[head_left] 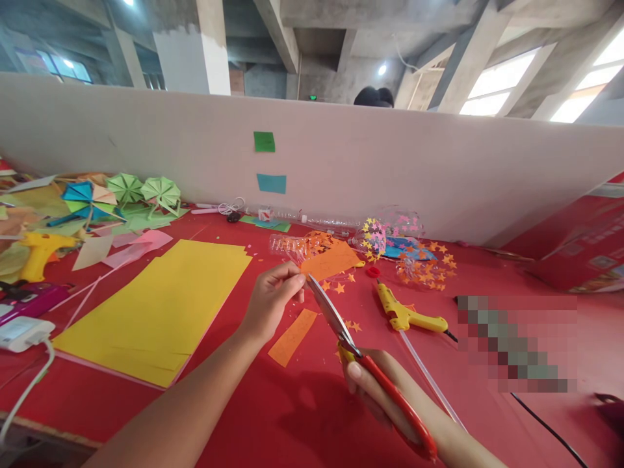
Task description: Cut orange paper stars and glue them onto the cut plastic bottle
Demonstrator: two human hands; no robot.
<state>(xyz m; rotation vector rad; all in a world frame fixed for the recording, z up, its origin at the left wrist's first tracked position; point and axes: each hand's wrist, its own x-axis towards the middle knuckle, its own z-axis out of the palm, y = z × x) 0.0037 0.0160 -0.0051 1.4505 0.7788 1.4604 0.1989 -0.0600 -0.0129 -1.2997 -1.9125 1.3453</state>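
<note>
My left hand (273,296) is pinched shut at the tip of the scissors, holding something too small to make out. Red-handled scissors (351,344) are gripped in my right hand (375,390), blades pointing up-left toward the left fingers. An orange paper strip (294,337) lies flat on the red table (302,416) just below both hands. A larger orange sheet (331,260) lies beyond the blade tips, with small orange star cutouts (341,286) scattered around it.
Yellow paper sheets (160,305) lie to the left. One yellow glue gun (407,315) rests to the right, another (41,250) at far left. Clear plastic bottles (385,234) with stars and folded paper flowers (127,192) sit along the white partition (341,149). A charger (22,331) lies at the left edge.
</note>
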